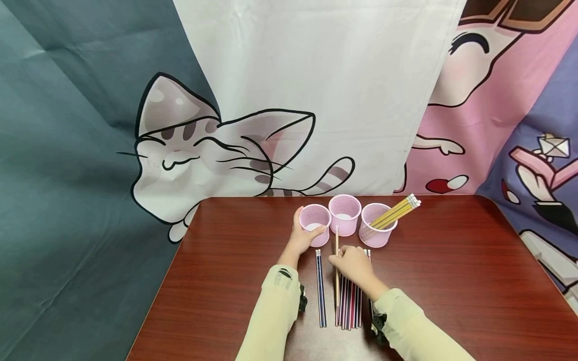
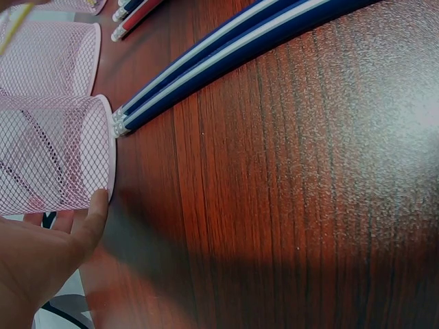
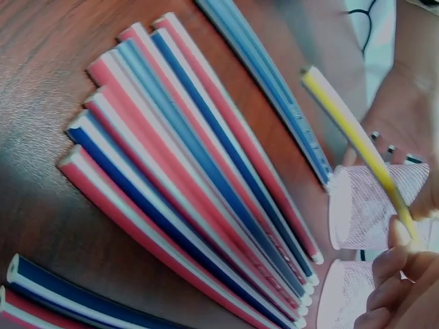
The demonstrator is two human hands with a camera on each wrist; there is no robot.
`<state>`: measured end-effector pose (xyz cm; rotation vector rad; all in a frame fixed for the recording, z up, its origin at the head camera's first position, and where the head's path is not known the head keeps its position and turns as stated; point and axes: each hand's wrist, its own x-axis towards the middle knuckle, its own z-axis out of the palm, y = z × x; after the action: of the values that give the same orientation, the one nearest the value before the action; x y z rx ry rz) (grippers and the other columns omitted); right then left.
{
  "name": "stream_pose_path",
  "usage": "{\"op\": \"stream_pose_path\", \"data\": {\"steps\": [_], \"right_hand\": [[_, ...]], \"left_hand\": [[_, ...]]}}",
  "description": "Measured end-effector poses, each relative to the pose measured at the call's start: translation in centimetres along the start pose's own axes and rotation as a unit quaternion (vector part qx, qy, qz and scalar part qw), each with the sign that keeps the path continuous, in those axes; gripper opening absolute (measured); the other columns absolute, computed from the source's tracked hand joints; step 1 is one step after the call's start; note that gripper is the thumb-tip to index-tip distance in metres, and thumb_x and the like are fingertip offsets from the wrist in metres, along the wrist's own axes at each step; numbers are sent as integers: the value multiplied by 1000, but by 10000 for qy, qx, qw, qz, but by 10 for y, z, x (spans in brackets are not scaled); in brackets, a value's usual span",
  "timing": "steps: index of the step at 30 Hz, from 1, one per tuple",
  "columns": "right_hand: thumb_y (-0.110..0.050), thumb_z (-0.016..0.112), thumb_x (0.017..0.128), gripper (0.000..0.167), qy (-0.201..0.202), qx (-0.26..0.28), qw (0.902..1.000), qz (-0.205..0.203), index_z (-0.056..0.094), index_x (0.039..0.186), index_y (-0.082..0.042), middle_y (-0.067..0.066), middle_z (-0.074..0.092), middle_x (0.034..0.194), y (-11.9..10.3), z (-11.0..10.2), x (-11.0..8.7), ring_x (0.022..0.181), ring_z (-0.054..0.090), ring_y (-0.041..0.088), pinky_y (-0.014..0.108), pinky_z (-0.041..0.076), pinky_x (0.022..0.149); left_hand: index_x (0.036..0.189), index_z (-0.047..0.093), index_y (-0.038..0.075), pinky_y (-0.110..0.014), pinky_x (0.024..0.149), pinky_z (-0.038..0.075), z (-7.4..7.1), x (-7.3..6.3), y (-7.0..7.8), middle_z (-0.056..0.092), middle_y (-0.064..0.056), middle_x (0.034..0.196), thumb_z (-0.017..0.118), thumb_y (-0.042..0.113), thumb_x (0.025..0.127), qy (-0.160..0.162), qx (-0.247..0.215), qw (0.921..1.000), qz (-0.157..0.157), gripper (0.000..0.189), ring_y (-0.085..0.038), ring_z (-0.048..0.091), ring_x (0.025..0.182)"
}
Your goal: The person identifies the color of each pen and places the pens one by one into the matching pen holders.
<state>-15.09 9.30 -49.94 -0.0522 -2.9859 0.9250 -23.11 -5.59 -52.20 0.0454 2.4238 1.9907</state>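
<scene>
Left hand (image 1: 301, 236) grips left cup (image 1: 321, 240), thumb at near rim. Blue pair (image 1: 321, 296) lies just near of that cup, eraser ends far. Middle cup (image 1: 345, 226) stands slightly farther back. Yellow pencil (image 3: 367, 151) pinched in right hand (image 1: 355, 263), over table (image 1: 217, 301), far end by middle cup. Red-and-blue row (image 1: 348, 311) beneath. Right cup (image 1: 373, 241) holds yellow bunch (image 1: 394, 212), leaning right.

table (image 1: 217, 291): looked like grained wood, kinda glossy (glare was wild)
pink cups (image 1: 346, 227): were mesh with smooth rims
pencils (image 3: 185, 171): looked smooth and painted
backdrop (image 1: 316, 60): seemed creased, matt cloth
</scene>
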Motion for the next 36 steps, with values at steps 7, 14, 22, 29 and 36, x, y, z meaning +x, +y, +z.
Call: {"op": "stream_pose_path", "data": {"steps": [7, 14, 22, 29, 36], "right_hand": [[-24, 60, 72, 21, 382, 926, 9947, 239, 44, 61, -16, -3, 44, 55, -3, -24, 3, 54, 44, 16, 29, 32, 48], [-15, 63, 74, 13, 735, 1834, 9802, 100, 51, 71, -11, -1, 47, 59, -3, -52, 10, 54, 45, 14, 28, 37, 50], [-6, 62, 78, 24, 863, 2416, 9665, 88, 52, 99, 0, 1, 51, 66, 4, -90, 23, 52, 49, 7, 23, 46, 50], [-10, 54, 84, 13, 1097, 2295, 9670, 129, 54, 93, -1, 5, 58, 65, 13, -113, 28, 51, 58, 13, 23, 45, 45], [-14, 52, 88, 15, 1380, 2230, 9650, 31, 59, 87, 0, 5, 59, 65, 20, -129, 31, 54, 57, 6, 24, 48, 48]], "left_hand": [[142, 23, 21, -42, 103, 28, -1, 1, 0, 33, -15, 140, 81, 18, 70, -17, 50, 9999, -115, 92, -28, 37, 124], [142, 24, 21, -41, 104, 28, -1, 3, -1, 33, -12, 141, 81, 18, 70, -6, 3, 9999, -133, 92, -27, 37, 124], [142, 24, 10, -48, 103, 27, -5, -15, 30, 32, -22, 139, 77, 8, 73, -73, -164, 9998, 16, 87, -37, 36, 123], [141, 23, 6, -49, 103, 27, -6, -13, 28, 32, -25, 138, 76, 4, 73, -123, -248, 9996, -11, 86, -41, 35, 123], [143, 22, 16, -47, 103, 26, 0, 1, 0, 32, -19, 141, 79, 12, 72, -72, -218, 9997, 22, 92, -35, 36, 124]]}}
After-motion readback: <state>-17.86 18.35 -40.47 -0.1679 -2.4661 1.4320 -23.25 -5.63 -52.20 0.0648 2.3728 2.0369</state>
